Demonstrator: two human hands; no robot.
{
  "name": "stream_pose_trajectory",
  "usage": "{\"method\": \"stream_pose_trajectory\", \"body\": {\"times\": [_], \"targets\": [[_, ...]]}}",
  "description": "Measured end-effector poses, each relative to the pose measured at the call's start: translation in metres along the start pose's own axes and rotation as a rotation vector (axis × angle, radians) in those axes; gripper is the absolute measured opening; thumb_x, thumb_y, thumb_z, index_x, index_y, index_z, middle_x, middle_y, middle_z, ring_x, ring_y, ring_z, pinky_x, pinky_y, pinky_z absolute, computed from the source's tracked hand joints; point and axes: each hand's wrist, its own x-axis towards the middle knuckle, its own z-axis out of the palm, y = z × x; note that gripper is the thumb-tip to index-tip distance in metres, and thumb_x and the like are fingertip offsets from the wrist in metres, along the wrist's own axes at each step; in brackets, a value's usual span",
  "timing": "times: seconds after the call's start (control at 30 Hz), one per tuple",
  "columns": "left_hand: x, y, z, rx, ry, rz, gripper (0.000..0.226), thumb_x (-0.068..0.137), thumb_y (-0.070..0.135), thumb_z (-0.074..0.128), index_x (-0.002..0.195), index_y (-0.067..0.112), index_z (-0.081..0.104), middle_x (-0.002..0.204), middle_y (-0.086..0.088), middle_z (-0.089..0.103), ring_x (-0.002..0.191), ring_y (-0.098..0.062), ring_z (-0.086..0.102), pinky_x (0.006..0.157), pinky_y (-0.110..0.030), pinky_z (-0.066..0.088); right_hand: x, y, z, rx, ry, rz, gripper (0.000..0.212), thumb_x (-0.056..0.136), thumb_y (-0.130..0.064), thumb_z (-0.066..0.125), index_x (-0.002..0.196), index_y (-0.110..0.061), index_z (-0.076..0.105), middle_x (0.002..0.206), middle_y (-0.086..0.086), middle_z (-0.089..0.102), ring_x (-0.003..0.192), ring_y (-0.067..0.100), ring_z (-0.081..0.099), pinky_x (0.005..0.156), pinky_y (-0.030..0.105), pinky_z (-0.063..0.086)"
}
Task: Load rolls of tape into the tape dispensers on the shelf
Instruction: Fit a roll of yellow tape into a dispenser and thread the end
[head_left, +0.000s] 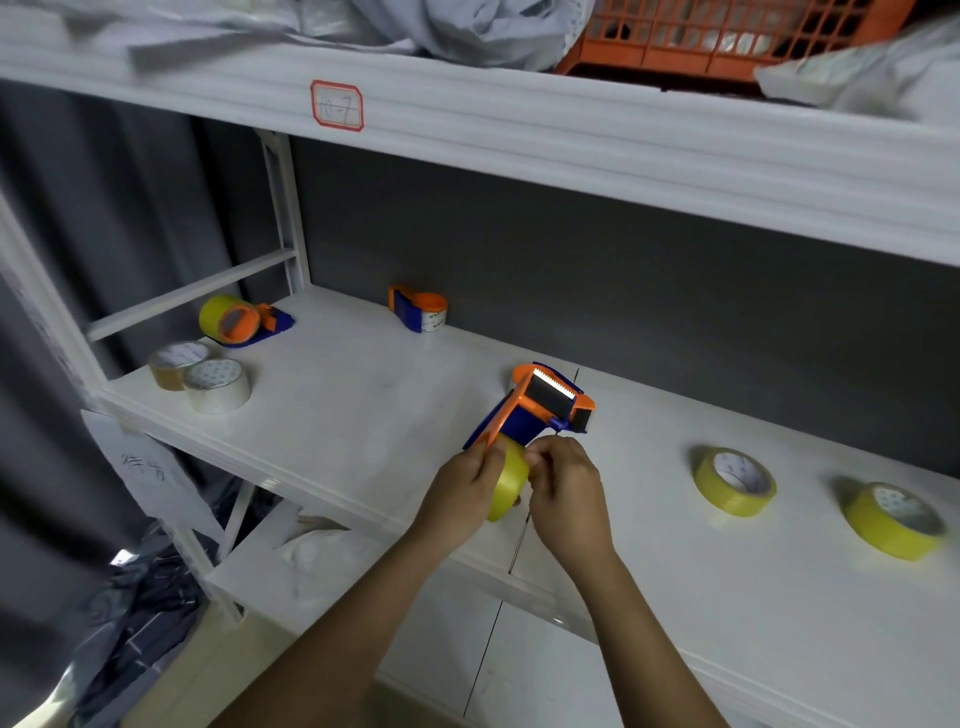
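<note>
An orange and blue tape dispenser (540, 405) is held over the front of the white shelf (363, 395), with a yellow tape roll (511, 480) seated on its near end. My left hand (462, 491) grips the dispenser and the roll from the left. My right hand (566, 491) pinches at the roll's right side, fingers closed. A second dispenser (241, 320) with a yellow roll lies at the back left. A third dispenser (420, 308) with a white roll stands at the back. Two spare yellow rolls (735, 480) (896, 519) lie to the right.
A brown roll (174, 364) and a white roll (218, 385) lie at the shelf's left end. The upper shelf (571, 150) overhangs, carrying an orange crate (727, 36) and grey fabric. A paper tag (145, 467) hangs at the left post. A lower shelf sits below.
</note>
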Motion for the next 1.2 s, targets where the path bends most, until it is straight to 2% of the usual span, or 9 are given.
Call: {"method": "stream_pose_trajectory", "body": {"times": [0.1,0.27,0.3,0.43,0.63,0.73,0.87,0.97,1.2], "targets": [[0.0,0.005,-0.004,-0.047,0.01,0.032,0.052,0.087,0.053,0.03,0.101,0.014,0.061,0.09,-0.016,0.068,0.083,-0.029,0.066,0.08,-0.045,0.052,0.0,-0.006,-0.007,-0.03,0.074,-0.096,0.014,0.093,-0.007,0.05,0.092,-0.007,0.064,0.092,0.004,0.061,0.079,0.012,0.052,0.069,0.006,0.034],[0.0,0.012,-0.012,0.021,0.019,0.06,0.038,0.1,0.035,0.032,0.096,0.01,0.06,0.083,-0.014,0.069,0.074,-0.024,0.067,0.071,-0.034,0.052,0.004,-0.008,-0.016,-0.244,0.015,-0.334,0.028,0.067,0.013,0.065,0.087,-0.006,0.064,0.084,0.009,0.066,0.072,0.025,0.063,0.063,0.026,0.051],[0.0,0.014,-0.014,0.049,0.015,0.076,0.039,0.1,0.035,0.032,0.095,0.009,0.06,0.082,-0.014,0.069,0.072,-0.023,0.067,0.07,-0.035,0.051,0.006,-0.009,-0.02,-0.237,-0.009,-0.327,0.03,0.066,0.017,0.065,0.087,-0.005,0.064,0.083,0.01,0.066,0.071,0.026,0.063,0.061,0.028,0.051],[0.001,0.022,-0.018,0.112,-0.039,0.094,0.04,0.1,0.034,0.032,0.098,0.004,0.058,0.081,-0.014,0.069,0.071,-0.021,0.066,0.07,-0.039,0.051,0.01,-0.014,-0.027,-0.085,-0.048,-0.182,0.016,0.089,0.005,0.051,0.09,-0.008,0.062,0.085,0.001,0.06,0.073,0.015,0.052,0.064,0.01,0.035],[0.003,0.028,-0.017,0.092,-0.052,0.101,0.04,0.1,0.033,0.031,0.1,0.004,0.059,0.079,-0.011,0.07,0.07,-0.019,0.064,0.067,-0.029,0.047,0.009,-0.023,-0.024,-0.012,0.024,-0.12,0.021,0.095,-0.003,0.046,0.104,-0.007,0.064,0.098,0.003,0.062,0.085,0.016,0.054,0.071,0.014,0.037],[0.005,0.032,-0.017,0.091,-0.04,0.09,0.04,0.1,0.034,0.031,0.098,0.006,0.059,0.076,-0.006,0.067,0.069,-0.015,0.062,0.064,-0.024,0.043,0.009,-0.026,-0.023,-0.021,0.089,-0.204,0.028,0.085,0.01,0.045,0.088,-0.005,0.069,0.085,-0.002,0.059,0.078,0.013,0.049,0.07,0.015,0.036],[0.01,0.031,-0.018,0.167,0.013,0.112,0.039,0.1,0.034,0.033,0.084,0.008,0.057,0.071,-0.006,0.055,0.064,-0.011,0.052,0.056,-0.018,0.035,0.014,-0.032,-0.021,0.156,-0.006,-0.032,0.028,0.094,0.001,0.043,0.091,-0.017,0.065,0.09,-0.011,0.056,0.089,0.008,0.052,0.077,0.016,0.041],[0.011,0.03,-0.02,0.192,0.013,0.113,0.039,0.101,0.032,0.032,0.075,0.011,0.052,0.065,-0.003,0.049,0.06,-0.01,0.047,0.052,-0.016,0.032,0.015,-0.038,-0.022,0.18,-0.05,-0.031,0.024,0.092,-0.005,0.051,0.087,-0.027,0.059,0.086,-0.022,0.054,0.088,0.006,0.052,0.073,0.017,0.044],[0.01,0.031,-0.029,0.214,-0.025,0.123,0.041,0.101,0.031,0.031,0.115,0.005,0.059,0.112,-0.015,0.064,0.106,-0.028,0.058,0.087,-0.03,0.042,0.021,-0.032,-0.009,0.079,0.01,-0.048,0.013,0.093,-0.011,0.052,0.089,-0.011,0.065,0.091,-0.001,0.062,0.084,0.011,0.051,0.07,0.007,0.035]]}}
